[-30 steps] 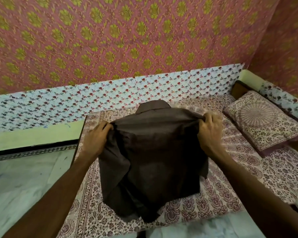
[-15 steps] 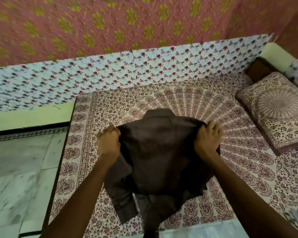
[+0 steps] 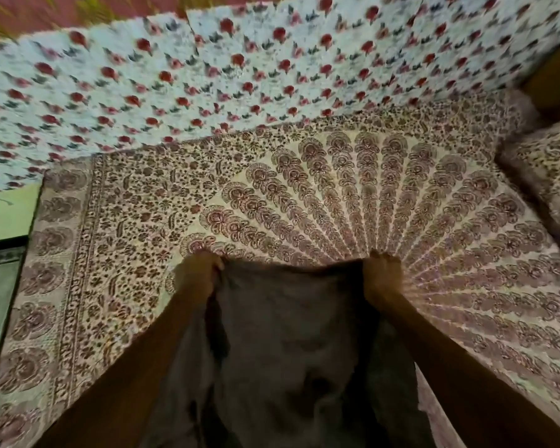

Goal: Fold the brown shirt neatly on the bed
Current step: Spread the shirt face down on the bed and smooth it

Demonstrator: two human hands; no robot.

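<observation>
Currently left hand (image 3: pixel 196 276) and right hand (image 3: pixel 382 276) each have fingers curled, pinching the shirt's (image 3: pixel 288 344) top corners; it hangs toward 6 o'clock over the bedspread (image 3: pixel 304 189). Soft, light, floppy, so I'd grip the shoulder seams and keep them taut, else it bunches.

Brown shirt over a maroon-and-cream mandala bedspread

The brown shirt (image 3: pixel 288 344) is showing plain, dull brown; the bedspread (image 3: pixel 337 195) is fanning maroon floral petals on cream; the wall cloth (image 3: pixel 207 76) is showing red flowers on pale blue; the pillow (image 3: pixel 550 169) is matching the bedspread.
</observation>
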